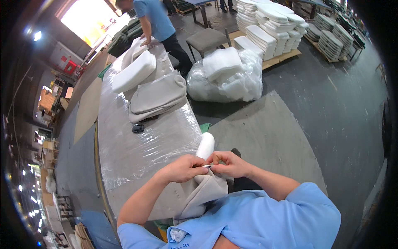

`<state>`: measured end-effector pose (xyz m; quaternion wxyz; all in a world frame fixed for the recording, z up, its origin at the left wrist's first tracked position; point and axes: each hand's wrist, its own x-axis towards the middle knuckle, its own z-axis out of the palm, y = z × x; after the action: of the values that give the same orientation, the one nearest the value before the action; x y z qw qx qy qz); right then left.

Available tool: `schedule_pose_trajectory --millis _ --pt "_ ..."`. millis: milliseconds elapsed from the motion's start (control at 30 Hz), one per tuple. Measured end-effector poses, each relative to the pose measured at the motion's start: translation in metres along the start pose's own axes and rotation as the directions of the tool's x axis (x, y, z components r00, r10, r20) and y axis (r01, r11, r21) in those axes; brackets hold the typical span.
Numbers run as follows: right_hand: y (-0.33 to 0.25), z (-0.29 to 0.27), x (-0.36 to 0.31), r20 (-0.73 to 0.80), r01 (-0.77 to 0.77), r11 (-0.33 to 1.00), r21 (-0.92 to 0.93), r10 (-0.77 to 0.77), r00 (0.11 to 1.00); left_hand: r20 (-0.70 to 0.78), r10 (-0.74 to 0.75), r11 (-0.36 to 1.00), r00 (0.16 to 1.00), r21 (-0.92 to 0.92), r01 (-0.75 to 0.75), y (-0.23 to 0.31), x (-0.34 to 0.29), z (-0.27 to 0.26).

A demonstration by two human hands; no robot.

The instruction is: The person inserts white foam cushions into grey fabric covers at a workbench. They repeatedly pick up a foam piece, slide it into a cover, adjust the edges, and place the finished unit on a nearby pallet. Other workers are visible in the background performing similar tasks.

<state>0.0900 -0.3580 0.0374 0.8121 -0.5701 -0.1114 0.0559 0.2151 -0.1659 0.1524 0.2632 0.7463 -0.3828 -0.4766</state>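
Close to my body, a beige fabric cover [206, 190] is bunched up at the table's near edge. A rounded white foam pad [205, 145] sticks out beyond it. My left hand [182, 168] is closed, thumb and fingertips pinching the cover's upper edge. My right hand [233, 165] pinches the same edge just beside it, so the fingertips of both hands nearly touch. A small dark strip shows between them; I cannot make out what it is. How far the foam reaches into the cover is hidden by my hands.
The plastic-wrapped table [124, 153] bears grey-beige covers [159, 96], a white foam pad [134, 72] and a small black object [138, 128]. A co-worker [155, 25] leans over its far end. Right of it stand a bag of foam [226, 79], a chair [207, 40] and stacked white pads [265, 39].
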Motion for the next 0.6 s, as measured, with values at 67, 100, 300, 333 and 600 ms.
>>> schedule_pose_trajectory --millis 67,100,300,333,600 --pt "0.017 -0.017 0.0 0.072 -0.145 0.941 0.304 0.129 0.989 -0.007 -0.101 0.995 0.995 0.017 0.101 0.011 0.002 -0.004" --pt "0.022 -0.024 0.001 0.131 -0.216 0.87 0.443 0.175 0.976 -0.02 -0.155 0.988 0.988 0.025 0.155 0.016 0.001 -0.006" --pt "0.017 -0.021 0.006 0.379 -0.381 0.869 0.315 0.253 0.89 -0.017 -0.104 0.994 0.994 0.027 0.104 -0.002 0.005 -0.004" --pt "0.027 -0.031 0.009 0.431 -0.396 0.881 0.259 0.261 0.864 -0.005 -0.135 0.991 0.991 -0.004 0.135 -0.005 0.007 -0.004" --pt "0.053 -0.037 0.002 0.256 -0.291 0.935 0.201 0.237 0.937 0.14 -0.318 0.944 0.938 -0.047 0.327 0.008 0.013 -0.009"
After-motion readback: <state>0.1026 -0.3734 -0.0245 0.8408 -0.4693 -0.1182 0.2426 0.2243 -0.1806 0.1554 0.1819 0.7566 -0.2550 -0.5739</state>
